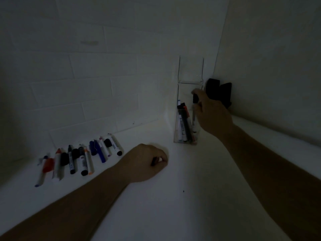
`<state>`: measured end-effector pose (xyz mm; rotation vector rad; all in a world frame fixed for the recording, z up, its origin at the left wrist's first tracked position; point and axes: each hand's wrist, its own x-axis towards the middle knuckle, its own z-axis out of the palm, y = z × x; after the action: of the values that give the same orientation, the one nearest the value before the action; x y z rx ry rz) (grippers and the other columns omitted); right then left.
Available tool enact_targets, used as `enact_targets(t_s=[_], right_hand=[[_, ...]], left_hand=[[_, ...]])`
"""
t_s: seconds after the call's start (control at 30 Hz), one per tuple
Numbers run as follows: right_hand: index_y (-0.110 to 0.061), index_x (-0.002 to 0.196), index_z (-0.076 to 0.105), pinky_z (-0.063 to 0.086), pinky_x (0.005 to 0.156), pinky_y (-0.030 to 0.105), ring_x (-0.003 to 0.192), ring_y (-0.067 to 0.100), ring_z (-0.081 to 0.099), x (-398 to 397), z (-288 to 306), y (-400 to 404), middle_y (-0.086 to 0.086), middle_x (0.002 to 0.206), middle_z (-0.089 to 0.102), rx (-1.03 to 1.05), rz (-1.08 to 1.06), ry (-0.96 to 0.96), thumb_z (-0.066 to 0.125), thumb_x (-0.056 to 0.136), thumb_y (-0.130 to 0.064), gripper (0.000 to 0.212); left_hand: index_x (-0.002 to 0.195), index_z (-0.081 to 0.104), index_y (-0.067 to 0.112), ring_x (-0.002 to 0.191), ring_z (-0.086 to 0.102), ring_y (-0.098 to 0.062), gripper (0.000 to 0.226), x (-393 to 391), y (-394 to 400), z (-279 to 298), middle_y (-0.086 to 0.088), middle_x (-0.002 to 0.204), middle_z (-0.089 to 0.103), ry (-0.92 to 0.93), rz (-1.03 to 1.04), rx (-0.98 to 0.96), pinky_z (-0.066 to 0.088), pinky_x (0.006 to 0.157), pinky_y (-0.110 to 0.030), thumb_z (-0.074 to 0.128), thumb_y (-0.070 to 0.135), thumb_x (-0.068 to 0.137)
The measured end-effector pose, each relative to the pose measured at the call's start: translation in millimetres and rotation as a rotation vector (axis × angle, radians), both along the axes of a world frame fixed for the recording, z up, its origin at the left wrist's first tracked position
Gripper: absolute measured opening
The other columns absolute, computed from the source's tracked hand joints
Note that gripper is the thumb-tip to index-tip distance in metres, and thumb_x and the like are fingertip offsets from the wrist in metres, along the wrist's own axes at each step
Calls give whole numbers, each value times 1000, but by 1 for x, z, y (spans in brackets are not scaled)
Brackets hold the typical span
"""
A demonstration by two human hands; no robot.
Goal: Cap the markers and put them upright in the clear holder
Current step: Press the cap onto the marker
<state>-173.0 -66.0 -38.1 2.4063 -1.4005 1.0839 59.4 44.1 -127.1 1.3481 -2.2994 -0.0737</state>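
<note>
The scene is dim. A clear holder (181, 94) stands against the wall near the corner, with several capped markers (184, 122) upright inside. My right hand (212, 113) pinches a black-capped marker (194, 108) by its top, and the marker's lower end is inside the holder. My left hand (147, 162) rests on the white counter (173, 206) with its fingers curled, and something small and pale shows between them. A row of loose markers and caps (81, 157) lies on the counter to the left.
A black object (219, 93) sits in the corner behind the holder. White tiled wall runs along the back, and a plain wall closes the right side.
</note>
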Motion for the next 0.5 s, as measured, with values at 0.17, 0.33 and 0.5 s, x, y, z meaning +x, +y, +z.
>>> enact_targets(t_s=[0.17,0.33,0.5], right_hand=[[-18,132,56,55,88,44,96,27,65,-1,-9,-1,11,112,68,108,18,90,38,103,-13,35],[-17,133,56,52,90,40,102,27,59,0,-11,-1,13,123,57,67,6,101,42,101,-10,36],[-11,123,62,49,78,31,90,26,58,22,-19,28,14,109,58,-200,30,-21,49,96,-12,31]], left_hand=[[105,69,33,80,62,-4,25,-2,2,-5,11,91,72,-63,-15,-75,52,78,-31,45,38,98],[113,69,28,82,64,-9,27,-1,4,4,8,96,73,-180,-56,-64,50,81,-24,46,35,100],[92,75,27,75,64,1,19,34,18,48,17,86,71,-192,3,40,47,74,-9,58,34,92]])
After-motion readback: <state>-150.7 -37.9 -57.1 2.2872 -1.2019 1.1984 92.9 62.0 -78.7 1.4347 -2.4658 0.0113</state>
